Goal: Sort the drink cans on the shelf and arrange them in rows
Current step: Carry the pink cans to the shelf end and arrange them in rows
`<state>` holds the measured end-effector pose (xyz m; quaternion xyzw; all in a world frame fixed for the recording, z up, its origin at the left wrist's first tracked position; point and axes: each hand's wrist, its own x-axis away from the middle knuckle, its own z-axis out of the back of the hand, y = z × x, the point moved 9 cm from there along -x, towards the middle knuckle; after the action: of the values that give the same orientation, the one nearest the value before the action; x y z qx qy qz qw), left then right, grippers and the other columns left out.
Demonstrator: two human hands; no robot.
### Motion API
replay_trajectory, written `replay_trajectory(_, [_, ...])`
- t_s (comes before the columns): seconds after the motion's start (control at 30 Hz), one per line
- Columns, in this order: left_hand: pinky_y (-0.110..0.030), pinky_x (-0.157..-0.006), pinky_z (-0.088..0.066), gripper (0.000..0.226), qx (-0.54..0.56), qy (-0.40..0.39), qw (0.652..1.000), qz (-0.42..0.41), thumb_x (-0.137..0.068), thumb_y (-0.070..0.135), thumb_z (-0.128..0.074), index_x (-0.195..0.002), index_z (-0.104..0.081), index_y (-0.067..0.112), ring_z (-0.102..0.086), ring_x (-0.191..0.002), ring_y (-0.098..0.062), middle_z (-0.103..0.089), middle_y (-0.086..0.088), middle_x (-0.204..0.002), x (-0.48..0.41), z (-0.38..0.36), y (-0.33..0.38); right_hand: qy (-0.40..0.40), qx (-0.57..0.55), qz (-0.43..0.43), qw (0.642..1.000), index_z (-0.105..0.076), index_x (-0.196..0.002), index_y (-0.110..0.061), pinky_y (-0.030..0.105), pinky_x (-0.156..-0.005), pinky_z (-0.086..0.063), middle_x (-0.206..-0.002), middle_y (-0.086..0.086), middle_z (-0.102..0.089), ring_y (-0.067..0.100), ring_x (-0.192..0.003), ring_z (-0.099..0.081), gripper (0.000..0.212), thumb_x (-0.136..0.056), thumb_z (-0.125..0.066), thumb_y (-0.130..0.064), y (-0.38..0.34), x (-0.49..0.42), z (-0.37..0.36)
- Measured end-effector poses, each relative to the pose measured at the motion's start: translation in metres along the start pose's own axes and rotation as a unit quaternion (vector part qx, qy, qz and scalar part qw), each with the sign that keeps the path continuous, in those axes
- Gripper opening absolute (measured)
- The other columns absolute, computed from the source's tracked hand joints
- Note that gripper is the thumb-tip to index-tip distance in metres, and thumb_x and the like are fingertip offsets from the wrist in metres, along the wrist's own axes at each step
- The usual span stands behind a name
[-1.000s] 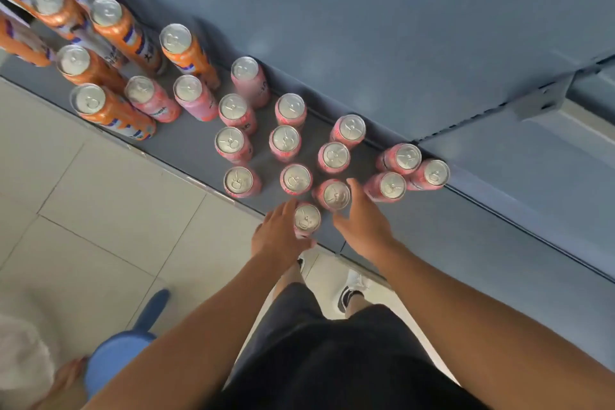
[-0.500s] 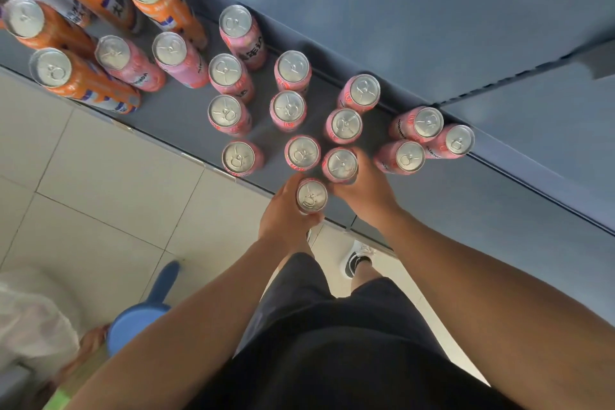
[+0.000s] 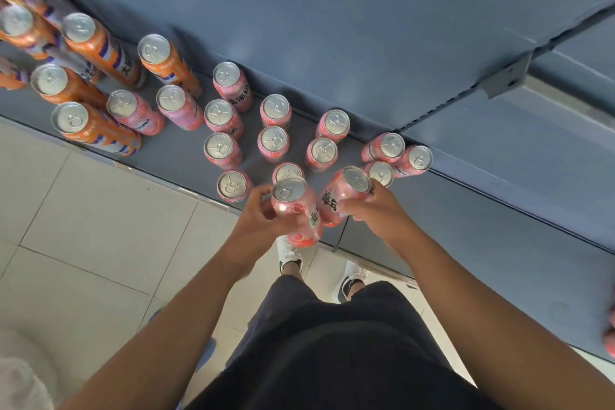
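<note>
Head camera is looking straight down on a matte blue-grey metal shelf (image 3: 179, 156), where slim cylindrical cans are standing with their silvery pull-tab lids facing up. The left hand (image 3: 258, 220) is curling its fingers round a glossy pink can (image 3: 293, 206), holding it over the shelf's front edge and leaning it slightly. The right hand (image 3: 379, 210) is wrapping thumb and fingers round a second pink can (image 3: 342, 196), tilting it leftward so that its black lettering is showing. The two held cans are sitting just beside each other; whether they are touching is unclear. Behind them, standing pink cans (image 3: 273, 143) are forming loose rows on the shelf, while orange cans (image 3: 100, 53) with purple-and-white bands are crowding its left end. Pale square floor tiles (image 3: 100, 226) are showing below.
</note>
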<state>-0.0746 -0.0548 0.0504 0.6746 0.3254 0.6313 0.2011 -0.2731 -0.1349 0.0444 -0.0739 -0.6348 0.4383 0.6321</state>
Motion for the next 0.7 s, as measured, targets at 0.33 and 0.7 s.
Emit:
replay_trajectory(0.33, [-0.047,-0.098,-0.050,0.065,0.166,-0.063,0.984,-0.002,-0.085,0.065,-0.041,-0.133,-0.057,0.025,-0.065,-0.114,-0.026,-0.070,-0.005,-0.123,0.010,-0.041,0.061,-0.044,-0.263,-0.009,0.964,-0.054,-0.133,-0.010,0.042,-0.095,-0.053,-0.127,0.017,-0.066,0.033,-0.119,-0.062,0.059,-0.081,-0.061,-0.036,-0.026,0.039,0.019])
replay_trajectory(0.7, [-0.042,-0.073,-0.057,0.079,0.134,-0.163,0.977,0.017,-0.080,0.075,-0.034,-0.128,-0.060,0.018,-0.071,-0.088,-0.028,-0.071,-0.014,-0.115,0.013,-0.092,0.079,0.039,-0.399,-0.029,0.916,-0.055,-0.129,-0.005,0.046,-0.088,-0.055,-0.117,0.021,-0.068,0.033,-0.098,-0.066,0.064,-0.071,-0.072,-0.027,-0.010,0.069,0.036])
